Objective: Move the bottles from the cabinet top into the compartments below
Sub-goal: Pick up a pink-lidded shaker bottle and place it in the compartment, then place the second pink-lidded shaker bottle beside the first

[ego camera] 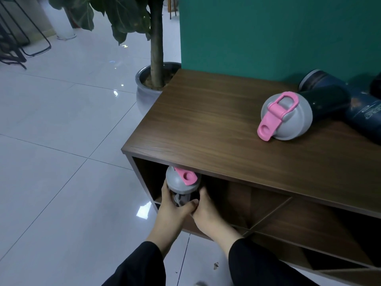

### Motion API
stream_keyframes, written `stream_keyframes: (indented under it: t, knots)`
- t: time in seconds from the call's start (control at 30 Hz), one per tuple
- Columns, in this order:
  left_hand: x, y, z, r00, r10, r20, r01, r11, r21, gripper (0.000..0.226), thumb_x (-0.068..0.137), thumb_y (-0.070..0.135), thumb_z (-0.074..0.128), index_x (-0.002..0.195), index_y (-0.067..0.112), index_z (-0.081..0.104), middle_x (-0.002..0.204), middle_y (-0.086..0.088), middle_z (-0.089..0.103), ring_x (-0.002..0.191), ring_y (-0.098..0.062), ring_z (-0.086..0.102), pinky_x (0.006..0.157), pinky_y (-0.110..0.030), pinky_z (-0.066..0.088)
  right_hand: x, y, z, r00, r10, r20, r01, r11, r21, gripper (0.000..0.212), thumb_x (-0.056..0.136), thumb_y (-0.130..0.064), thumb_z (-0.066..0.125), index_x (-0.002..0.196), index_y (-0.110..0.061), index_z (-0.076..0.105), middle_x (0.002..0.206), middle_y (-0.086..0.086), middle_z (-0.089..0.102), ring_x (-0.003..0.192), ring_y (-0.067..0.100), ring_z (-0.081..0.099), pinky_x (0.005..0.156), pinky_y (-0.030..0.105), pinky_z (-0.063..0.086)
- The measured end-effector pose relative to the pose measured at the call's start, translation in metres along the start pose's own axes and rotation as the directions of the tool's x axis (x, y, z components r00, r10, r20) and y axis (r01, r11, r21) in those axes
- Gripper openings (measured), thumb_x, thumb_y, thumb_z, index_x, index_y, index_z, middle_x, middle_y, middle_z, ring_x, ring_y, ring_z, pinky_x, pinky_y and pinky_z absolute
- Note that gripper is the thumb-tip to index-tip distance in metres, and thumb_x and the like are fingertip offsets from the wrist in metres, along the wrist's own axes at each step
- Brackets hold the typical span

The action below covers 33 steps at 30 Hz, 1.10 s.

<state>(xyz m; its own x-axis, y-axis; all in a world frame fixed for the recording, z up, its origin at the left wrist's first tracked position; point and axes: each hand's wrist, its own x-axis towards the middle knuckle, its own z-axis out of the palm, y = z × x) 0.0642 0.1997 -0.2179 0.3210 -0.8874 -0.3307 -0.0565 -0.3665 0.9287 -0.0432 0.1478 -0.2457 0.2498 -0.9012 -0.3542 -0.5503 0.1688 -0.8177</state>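
A shaker bottle (182, 185) with a grey lid and a pink flip cap is gripped by both hands at the mouth of the leftmost compartment (148, 178) of the wooden cabinet (206, 124). The left hand (173, 207) is wrapped around the bottle's left side, and the right hand (206, 207) is closed on its right side, with the fingers of the 2 hands touching at the front of the bottle. The bottle is held roughly upright, its lid just under the front edge of the cabinet top, and the pink cap is partly hidden by that edge. Both forearms are covered by dark sleeves (257, 263).

On the cabinet top, 2 more bottles are seen lying on their sides near the right: a second shaker bottle (292, 114) with a grey lid and an open pink cap, its lid pointed toward the front, and a dark blue bottle (350, 104) lying behind and beside it, the 2 touching. A further dark object at the right frame edge cannot be identified.

The compartments to the right are divided by slanted wooden panels (272, 215). Behind the cabinet a teal wall (268, 34) is seen. At the cabinet's far left corner a potted plant (156, 58) stands in a grey pot (144, 89) on the glossy tiled floor (61, 141).
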Motion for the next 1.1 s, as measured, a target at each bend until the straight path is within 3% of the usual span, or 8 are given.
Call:
stream_keyframes:
  t: [0.13, 0.23, 0.3, 0.37, 0.47, 0.6, 0.73, 1.1]
  knots:
    - [-0.012, -0.002, -0.006, 0.998, -0.048, -0.048, 0.053, 0.99, 0.127, 0.09, 0.089, 0.02, 0.072, 0.16, 0.038, 0.022, 0.152, 0.014, 0.054, 0.134, -0.015, 0.058, 0.111, -0.039, 0.049, -0.03, 0.004, -0.01, 1.0, 0.008, 0.014, -0.008, 1.0, -0.026, 0.056, 0.095, -0.027, 0.055, 0.147, -0.022, 0.037, 0.136, 0.003, 0.059, 0.122, 0.02, 0.059, 0.102, 0.03, 0.046]
    - [-0.034, -0.005, -0.008, 0.985, -0.045, -0.166, 0.094, 0.949, 0.3, 0.05, 0.096, 0.022, 0.065, 0.144, 0.025, 0.054, 0.134, 0.005, 0.069, 0.125, -0.019, 0.063, 0.091, -0.03, 0.047, -0.078, 0.006, -0.033, 0.969, -0.238, -0.066, 0.221, 0.955, -0.2, 0.021, 0.094, -0.036, 0.054, 0.109, -0.031, 0.066, 0.09, -0.006, 0.075, 0.075, 0.003, 0.066, 0.074, 0.021, 0.052]
    - [-0.052, -0.005, -0.009, 0.982, 0.014, -0.19, 0.054, 0.938, 0.343, 0.014, 0.098, 0.022, 0.065, 0.103, 0.033, 0.072, 0.101, 0.009, 0.08, 0.1, -0.014, 0.073, 0.076, -0.025, 0.049, -0.113, -0.002, -0.059, 0.814, -0.565, -0.136, 0.503, 0.803, -0.32, 0.015, 0.088, -0.029, 0.063, 0.076, -0.019, 0.067, 0.061, -0.003, 0.062, 0.052, 0.003, 0.049, 0.055, 0.018, 0.044]
    - [-0.068, 0.0, -0.008, 0.988, 0.054, -0.147, 0.004, 0.931, 0.366, 0.025, 0.097, 0.022, 0.066, 0.076, 0.034, 0.07, 0.074, 0.008, 0.078, 0.076, -0.009, 0.073, 0.074, -0.027, 0.055, -0.143, -0.024, -0.093, 0.55, -0.813, -0.193, 0.702, 0.574, -0.421, 0.025, 0.086, -0.02, 0.067, 0.061, -0.014, 0.066, 0.058, -0.003, 0.058, 0.053, 0.011, 0.05, 0.053, 0.021, 0.043]
    - [-0.087, 0.022, 0.0, 0.993, 0.11, -0.049, -0.089, 0.947, 0.309, 0.022, 0.097, 0.022, 0.065, 0.079, 0.033, 0.07, 0.076, 0.005, 0.078, 0.073, -0.012, 0.071, 0.076, -0.029, 0.057, -0.158, -0.071, -0.16, 0.349, -0.885, -0.309, 0.726, 0.464, -0.508, 0.014, 0.09, -0.024, 0.063, 0.084, -0.012, 0.069, 0.088, -0.003, 0.065, 0.082, 0.015, 0.06, 0.081, 0.027, 0.049]
    - [-0.107, 0.066, 0.018, 0.969, 0.246, 0.021, -0.244, 0.938, 0.245, 0.021, 0.098, 0.024, 0.064, 0.081, 0.035, 0.07, 0.078, 0.007, 0.077, 0.07, -0.006, 0.068, 0.067, -0.016, 0.049, -0.109, -0.112, -0.245, 0.636, -0.65, -0.415, 0.336, 0.718, -0.61, 0.081, 0.075, -0.032, 0.08, 0.144, -0.015, 0.041, 0.144, 0.002, 0.045, 0.137, 0.02, 0.037, 0.115, 0.044, 0.033]
    - [-0.12, 0.1, 0.032, 0.946, 0.322, 0.029, -0.323, 0.936, 0.143, 0.023, 0.098, 0.022, 0.064, 0.084, 0.038, 0.072, 0.081, 0.009, 0.079, 0.075, -0.012, 0.07, 0.072, -0.026, 0.054, -0.052, -0.118, -0.29, 0.882, -0.452, -0.135, 0.181, 0.589, -0.787, 0.119, 0.067, -0.052, 0.082, 0.156, -0.022, 0.009, 0.165, -0.001, 0.014, 0.153, 0.02, 0.007, 0.123, 0.047, 0.013]
    - [-0.135, 0.098, 0.022, 0.937, 0.339, -0.08, -0.323, 0.932, 0.166, 0.027, 0.098, 0.017, 0.065, 0.081, 0.036, 0.074, 0.084, 0.017, 0.079, 0.082, -0.004, 0.071, 0.076, -0.028, 0.056, -0.06, -0.112, -0.274, 0.768, -0.639, -0.049, 0.357, 0.49, -0.795, 0.097, 0.063, -0.056, 0.08, 0.144, -0.027, 0.035, 0.146, -0.007, 0.045, 0.142, 0.013, 0.031, 0.122, 0.045, 0.018]
